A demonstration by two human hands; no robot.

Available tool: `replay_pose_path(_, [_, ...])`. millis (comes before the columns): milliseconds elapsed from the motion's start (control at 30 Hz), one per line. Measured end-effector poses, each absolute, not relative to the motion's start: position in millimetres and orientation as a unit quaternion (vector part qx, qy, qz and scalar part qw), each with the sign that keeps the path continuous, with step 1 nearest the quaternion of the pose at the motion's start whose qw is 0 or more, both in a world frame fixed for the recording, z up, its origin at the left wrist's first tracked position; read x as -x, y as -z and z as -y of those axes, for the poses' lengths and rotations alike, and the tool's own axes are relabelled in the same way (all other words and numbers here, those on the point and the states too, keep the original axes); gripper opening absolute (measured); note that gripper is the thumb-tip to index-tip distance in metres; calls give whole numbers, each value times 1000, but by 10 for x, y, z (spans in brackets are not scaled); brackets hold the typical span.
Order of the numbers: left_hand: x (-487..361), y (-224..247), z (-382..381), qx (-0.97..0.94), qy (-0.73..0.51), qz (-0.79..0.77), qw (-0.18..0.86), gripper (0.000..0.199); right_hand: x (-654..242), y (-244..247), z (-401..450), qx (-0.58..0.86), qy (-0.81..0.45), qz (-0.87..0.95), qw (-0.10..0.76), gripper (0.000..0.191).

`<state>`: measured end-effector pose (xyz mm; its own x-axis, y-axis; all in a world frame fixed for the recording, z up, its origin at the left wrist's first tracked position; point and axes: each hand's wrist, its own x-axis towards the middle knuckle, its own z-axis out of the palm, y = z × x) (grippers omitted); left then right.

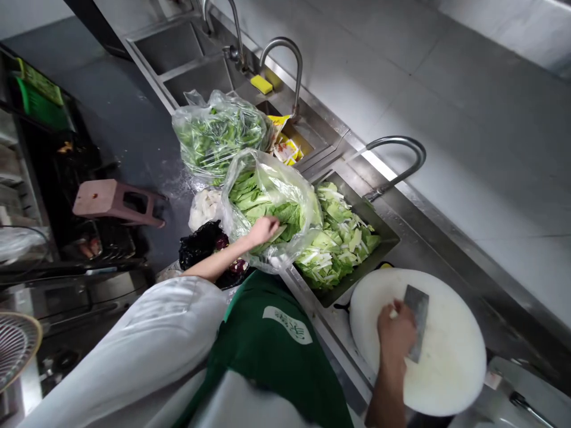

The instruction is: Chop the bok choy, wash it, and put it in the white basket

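Bench seen from above, read left to right, with clock positions taken from the centre. At 9 o'clock, a pink stool [96,199] stands on the floor. Toward half past 8 lies an open black bag [195,245]; toward half past 10, a full transparent bag [218,139] of green vegetables. Just off centre, at 8 o'clock, the left hand [264,229] reaches into an open clear bag [306,183] of leafy greens [248,191], fingers curled at the leaves; whether they grip one cannot be told. A yellow sponge [261,84] lies near half past 11, and yellow packets [288,150] at 12. Toward half past 3, a metal basin [387,236] contains cut leaves [341,229], just beside the clear bag. At 4 o'clock, the right hand [397,330], well apart from the left, is closed on a cleaver [418,321], its blade over a round white cutting board [450,345] on the metal bench [423,241]. A curved tap [422,156] arches toward 2 o'clock.
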<state>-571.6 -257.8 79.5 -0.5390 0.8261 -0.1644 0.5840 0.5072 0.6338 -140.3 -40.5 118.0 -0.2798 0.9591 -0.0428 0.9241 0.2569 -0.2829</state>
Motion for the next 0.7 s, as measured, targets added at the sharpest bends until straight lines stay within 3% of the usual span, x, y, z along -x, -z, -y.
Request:
replay_pose_path(67, [6288,-834,2404,-377,-258,-872,173,33,2275,-1301,657,486,-261,824,130,45])
replay_pose_path(100, [6561,-822,2326,-356,-242,-889,158,34,2750,-1300,823,410,-345,836,119,41])
replay_pose_path(200, [7247,-683,2143,-288,-173,-925,180,74,4133,-1057,1292,213,-529,821,-7,33])
replay_pose_path(300, [7695,-462,2048,-261,-107,-915,289,120,5182,-682,1459,220,-513,826,-79,43])
replay_pose_path(400, [7985,-233,2027,-266,-102,-898,335,133,5806,-460,1258,268,-455,845,-84,61])
replay_pose_path(500, [8214,-43,2026,-299,-156,-888,314,122,6171,-403,853,283,-423,859,-54,66])
replay_pose_path(567, [8331,46,2019,-330,-197,-874,298,100,6359,-403,565,304,-412,859,-33,63])
replay_pose_path(700, [8415,95,2028,-359,-271,-855,256,56,6693,-464,106,335,-404,851,12,38])
